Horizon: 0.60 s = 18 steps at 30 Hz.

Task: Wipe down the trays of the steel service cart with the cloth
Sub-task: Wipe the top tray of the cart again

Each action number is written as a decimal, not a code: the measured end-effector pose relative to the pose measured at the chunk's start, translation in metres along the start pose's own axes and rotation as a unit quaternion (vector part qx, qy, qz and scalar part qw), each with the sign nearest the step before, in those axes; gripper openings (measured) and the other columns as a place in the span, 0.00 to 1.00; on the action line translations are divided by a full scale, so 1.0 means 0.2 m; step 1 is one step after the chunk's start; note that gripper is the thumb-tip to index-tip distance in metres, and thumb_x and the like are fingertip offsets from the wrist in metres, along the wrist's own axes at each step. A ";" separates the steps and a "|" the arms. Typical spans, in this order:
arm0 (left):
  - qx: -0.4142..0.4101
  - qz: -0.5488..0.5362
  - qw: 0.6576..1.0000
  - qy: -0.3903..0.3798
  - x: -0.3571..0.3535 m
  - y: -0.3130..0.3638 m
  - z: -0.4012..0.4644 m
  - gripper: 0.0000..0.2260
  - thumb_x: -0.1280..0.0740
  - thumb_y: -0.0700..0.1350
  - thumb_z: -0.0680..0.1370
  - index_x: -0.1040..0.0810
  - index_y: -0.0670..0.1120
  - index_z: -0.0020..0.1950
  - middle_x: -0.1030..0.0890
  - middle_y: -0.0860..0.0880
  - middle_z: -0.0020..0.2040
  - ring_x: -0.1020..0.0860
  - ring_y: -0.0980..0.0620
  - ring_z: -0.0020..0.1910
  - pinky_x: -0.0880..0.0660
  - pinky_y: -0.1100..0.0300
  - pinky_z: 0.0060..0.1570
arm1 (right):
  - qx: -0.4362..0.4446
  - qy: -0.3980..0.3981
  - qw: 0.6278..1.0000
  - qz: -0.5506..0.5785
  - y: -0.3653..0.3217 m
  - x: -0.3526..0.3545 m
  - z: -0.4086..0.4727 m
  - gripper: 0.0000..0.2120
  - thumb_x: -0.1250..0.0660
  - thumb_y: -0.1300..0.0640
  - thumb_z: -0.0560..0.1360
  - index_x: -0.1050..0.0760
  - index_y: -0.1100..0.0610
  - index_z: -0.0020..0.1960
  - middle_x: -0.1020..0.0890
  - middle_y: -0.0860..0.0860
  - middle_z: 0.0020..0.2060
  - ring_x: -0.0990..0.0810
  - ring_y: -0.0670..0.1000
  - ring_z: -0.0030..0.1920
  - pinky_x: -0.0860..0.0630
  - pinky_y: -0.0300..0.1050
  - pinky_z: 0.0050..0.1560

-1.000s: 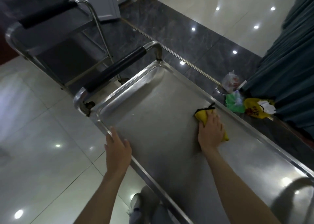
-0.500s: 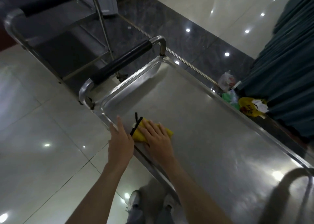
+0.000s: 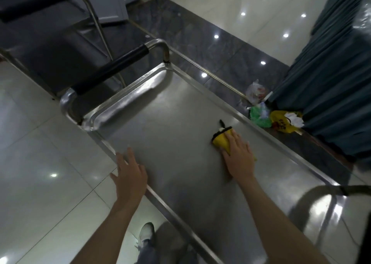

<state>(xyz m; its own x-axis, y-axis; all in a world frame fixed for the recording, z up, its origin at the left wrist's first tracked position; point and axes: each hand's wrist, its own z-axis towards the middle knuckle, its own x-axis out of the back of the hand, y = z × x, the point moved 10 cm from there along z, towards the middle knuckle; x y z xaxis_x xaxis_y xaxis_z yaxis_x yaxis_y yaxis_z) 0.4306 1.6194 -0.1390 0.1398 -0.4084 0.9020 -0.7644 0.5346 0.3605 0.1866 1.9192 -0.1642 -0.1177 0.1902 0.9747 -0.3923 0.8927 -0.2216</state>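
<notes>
— What are you on right now?

— The top tray (image 3: 170,135) of the steel service cart (image 3: 66,101). My right hand (image 3: 239,159) lies flat on the yellow cloth (image 3: 220,140), fingers stretched out over it and pressing it to the steel; nothing is curled round it. The cloth sits right of centre in the frame, near the tray's far rim, with a black loop sticking out at its upper end.

— And the other hand?

— My left hand (image 3: 130,173) is spread, fingers straight, resting on the near rim at lower left of centre. It holds nothing. I judge it is just steadying the cart.

— How far along would you say?

— Hard to tell from the steel alone; it shines evenly and I see no clear wet track. I would call it mid-wipe on this one tray. Any lower trays are hidden under it.

— What does the next stroke need?

— Steady downward pressure with the flat palm, and a pass that reaches the rounded corner by the black-gripped handle (image 3: 112,69) at upper left, where grime likes to sit. The cloth is bunched, so it could slip out from under my fingers.

— Anything else about?

— Some plastic bags (image 3: 261,117) on the dark floor at the right, beside a teal curtain (image 3: 331,83), and a second cart (image 3: 40,23) at upper left.
</notes>
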 end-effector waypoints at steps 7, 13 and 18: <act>0.012 -0.011 1.000 -0.004 -0.04 0.01 0.02 0.27 0.43 0.43 0.82 0.44 0.47 0.82 0.45 0.38 0.80 0.41 0.33 0.78 0.40 0.24 0.68 | -0.121 0.052 0.991 0.028 0.58 0.15 -0.10 0.26 0.39 0.46 0.83 0.38 0.51 0.79 0.35 0.53 0.79 0.37 0.58 0.78 0.42 0.62 0.78; 0.003 -0.038 0.998 0.048 0.04 -0.05 -0.05 0.24 0.41 0.41 0.82 0.38 0.44 0.79 0.34 0.34 0.75 0.31 0.31 0.71 0.32 0.36 0.69 | -0.172 0.087 0.980 0.058 0.52 0.15 -0.19 0.25 0.37 0.49 0.83 0.36 0.52 0.78 0.34 0.54 0.78 0.36 0.59 0.78 0.38 0.62 0.76; -0.023 -0.126 0.991 0.025 0.06 -0.05 -0.21 0.25 0.42 0.40 0.84 0.42 0.47 0.81 0.39 0.41 0.80 0.26 0.35 0.68 0.24 0.42 0.62 | -0.110 0.093 0.988 0.050 0.11 0.08 -0.23 0.26 0.31 0.49 0.79 0.30 0.53 0.76 0.28 0.54 0.75 0.28 0.61 0.73 0.29 0.62 0.68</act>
<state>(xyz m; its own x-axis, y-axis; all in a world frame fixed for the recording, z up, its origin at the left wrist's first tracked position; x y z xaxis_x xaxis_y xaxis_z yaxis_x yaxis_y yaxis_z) 0.4661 1.6394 -0.1220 0.3547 -0.4964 0.7924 -0.6725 0.4534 0.5850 0.2181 1.9614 -0.1514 0.0325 0.3350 0.9417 -0.1768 0.9292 -0.3245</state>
